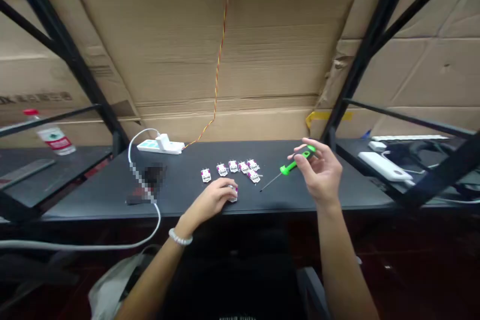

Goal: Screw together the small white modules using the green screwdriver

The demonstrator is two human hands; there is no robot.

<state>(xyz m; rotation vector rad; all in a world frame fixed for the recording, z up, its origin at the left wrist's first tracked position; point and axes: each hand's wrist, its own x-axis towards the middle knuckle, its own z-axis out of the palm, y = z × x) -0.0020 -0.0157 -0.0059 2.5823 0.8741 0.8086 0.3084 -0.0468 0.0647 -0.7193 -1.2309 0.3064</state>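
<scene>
My right hand (318, 167) is raised above the dark table and pinches a green-handled screwdriver (285, 169), its thin shaft slanting down to the left. Near the table's front edge, the fingers of my left hand (216, 196) are closed on a small white part with a purple patch (234, 194), mostly covered by the fingers. Several similar small white and purple parts (222, 169) lie in a loose row just beyond that hand. One of them (206, 175) sits apart at the left end. What these parts are is too small to tell.
A white power strip (161, 147) with a plugged-in adapter stands at the back left, its white cable (159, 220) hanging over the front edge. A blurred-out dark object (148, 185) lies near it. Black metal posts (360, 55) flank the table (277, 152); cardboard (270, 60) closes the back.
</scene>
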